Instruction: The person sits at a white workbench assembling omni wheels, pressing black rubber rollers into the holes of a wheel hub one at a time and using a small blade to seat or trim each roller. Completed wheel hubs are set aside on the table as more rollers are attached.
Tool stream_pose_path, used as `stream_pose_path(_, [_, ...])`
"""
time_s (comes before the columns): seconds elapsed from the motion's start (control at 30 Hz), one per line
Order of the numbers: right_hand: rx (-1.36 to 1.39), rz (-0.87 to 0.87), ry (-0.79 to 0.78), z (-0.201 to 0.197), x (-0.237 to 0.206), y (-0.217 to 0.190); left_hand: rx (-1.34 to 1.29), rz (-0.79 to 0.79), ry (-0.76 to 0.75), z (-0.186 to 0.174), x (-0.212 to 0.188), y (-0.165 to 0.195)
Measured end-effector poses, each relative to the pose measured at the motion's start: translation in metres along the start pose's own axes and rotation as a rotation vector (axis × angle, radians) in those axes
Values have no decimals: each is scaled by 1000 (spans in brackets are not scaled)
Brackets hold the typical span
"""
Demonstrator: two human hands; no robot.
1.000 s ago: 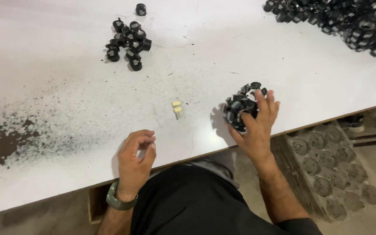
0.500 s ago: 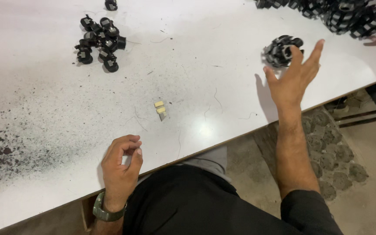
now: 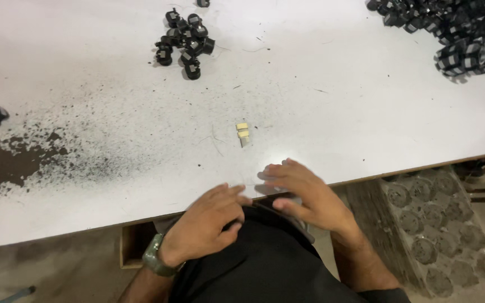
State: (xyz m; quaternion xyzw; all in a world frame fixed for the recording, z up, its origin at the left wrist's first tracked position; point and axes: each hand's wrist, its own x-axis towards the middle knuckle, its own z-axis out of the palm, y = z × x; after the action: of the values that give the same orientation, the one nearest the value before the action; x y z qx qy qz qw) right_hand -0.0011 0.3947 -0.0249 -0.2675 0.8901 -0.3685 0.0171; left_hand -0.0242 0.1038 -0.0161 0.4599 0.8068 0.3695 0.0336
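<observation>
Left hand (image 3: pixel 206 227) and right hand (image 3: pixel 310 196) at desk (image 3: pixel 338 112) edge, below small tan piece (image 3: pixel 242 132); grip state impossible to tell. Risk: sweeping sleeve knocking tan piece into dark grit (image 3: pixel 7 163).

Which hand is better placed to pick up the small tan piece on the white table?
Probably the right hand: its fingertips lie on the white table just below the small tan piece. The left hand sits further back at the table edge, fingers curled.
</observation>
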Motion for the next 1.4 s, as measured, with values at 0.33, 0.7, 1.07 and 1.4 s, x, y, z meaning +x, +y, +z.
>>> stream_pose_path(0.33, [-657, -195, 96, -1, 113, 1, 385, -339, 343, -26, 17, -45])
stream_pose_path(0.7, [-570, 76, 382, 0, 71, 24, 25, 42, -147, 17, -34, 0])
stream_pose_path(1.07, [-484, 67, 364, 34, 67, -3, 455, -449, 626, -155, -145, -99])
stream_pose_path(1.4, [-236, 193, 432, 31, 62, 2, 542, -1191, 509, -246, -100, -238])
